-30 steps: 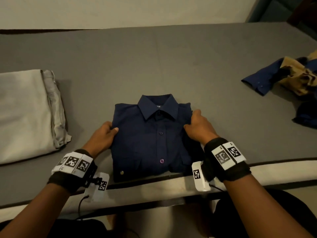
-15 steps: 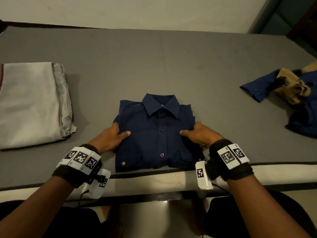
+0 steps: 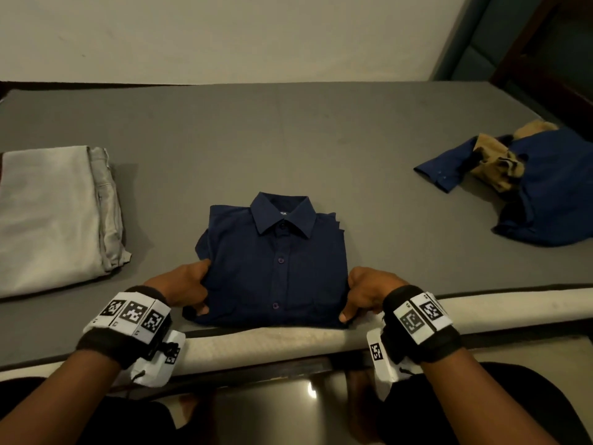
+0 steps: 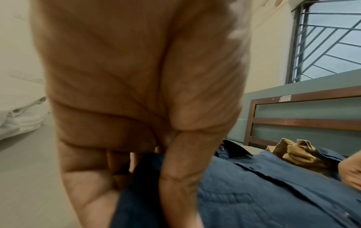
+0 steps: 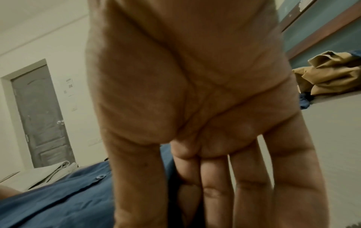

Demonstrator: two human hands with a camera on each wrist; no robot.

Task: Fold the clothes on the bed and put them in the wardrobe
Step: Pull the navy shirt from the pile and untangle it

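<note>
Navy shirt (image 3: 276,264) folded on bed (image 3: 321,139); left hand (image 3: 183,289) and right hand (image 3: 365,292) pinch its near corners, thumbs on top. Suggest sliding fingers fully beneath before lifting, keeping it level so folds hold.

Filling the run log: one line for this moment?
folded navy shirt on bed | left hand grips left edge | right hand grips right edge

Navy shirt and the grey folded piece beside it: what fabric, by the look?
Navy shirt: thin woven cloth, probably cotton or a blend; matte, crisp collar, plastic-looking buttons. Grey folded piece: heavier woven fabric, possibly twill trousers; thick stacked edges with seams. Fibre cannot be confirmed.
</note>
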